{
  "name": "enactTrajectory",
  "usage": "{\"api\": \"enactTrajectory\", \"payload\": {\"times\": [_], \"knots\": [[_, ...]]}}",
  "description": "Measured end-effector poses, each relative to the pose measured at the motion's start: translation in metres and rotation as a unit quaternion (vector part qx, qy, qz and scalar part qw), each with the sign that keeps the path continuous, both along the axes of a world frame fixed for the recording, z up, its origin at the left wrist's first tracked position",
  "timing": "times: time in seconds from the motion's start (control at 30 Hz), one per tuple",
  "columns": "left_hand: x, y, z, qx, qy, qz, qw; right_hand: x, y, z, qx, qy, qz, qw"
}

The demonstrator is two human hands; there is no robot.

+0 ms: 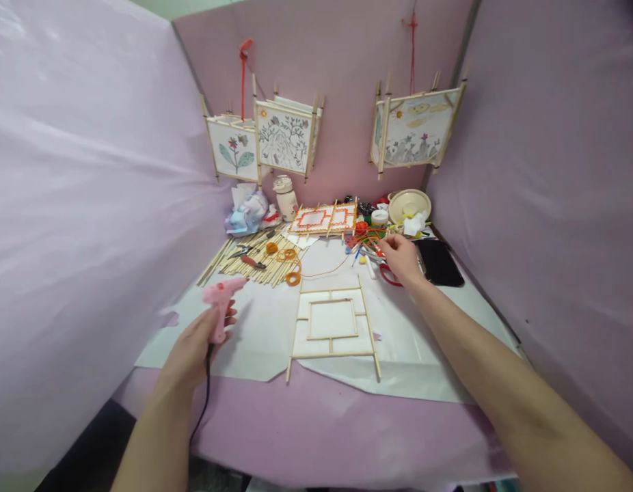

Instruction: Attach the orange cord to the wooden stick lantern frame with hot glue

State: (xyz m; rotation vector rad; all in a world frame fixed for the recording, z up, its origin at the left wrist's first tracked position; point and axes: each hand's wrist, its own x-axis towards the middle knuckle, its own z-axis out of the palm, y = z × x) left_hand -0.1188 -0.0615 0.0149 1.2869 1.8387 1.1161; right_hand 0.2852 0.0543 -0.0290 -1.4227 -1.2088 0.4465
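My left hand point(193, 348) is closed round the grip of a pink glue gun point(221, 301), its nozzle pointing right and its black cord trailing down toward me. My right hand point(401, 258) reaches far across to a heap of coloured pens and orange string point(368, 242), fingers pinched on something I cannot make out. Between my arms a frame of wooden sticks point(331, 324) with a white paper panel lies flat on white paper point(260, 335).
A pile of wooden sticks point(249, 263) with pliers and orange rings lies at the back left. A patterned stick panel point(324, 219), a jar, a bowl point(409, 203) and a black pouch point(440, 263) stand behind. Paper lanterns point(283, 137) hang on the pink wall.
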Motion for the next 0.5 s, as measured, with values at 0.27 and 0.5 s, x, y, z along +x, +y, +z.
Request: {"api": "enactTrajectory", "payload": {"times": [0.27,0.5], "knots": [[0.093,0.017,0.014,-0.125,-0.286,-0.269,0.911,-0.006,-0.009,-0.024,-0.014,-0.252,0.137,0.958],[0.154,0.052,0.001,-0.176,-0.120,-0.333,0.919,-0.008,-0.016,-0.021,-0.052,-0.279,0.205,0.937]]}}
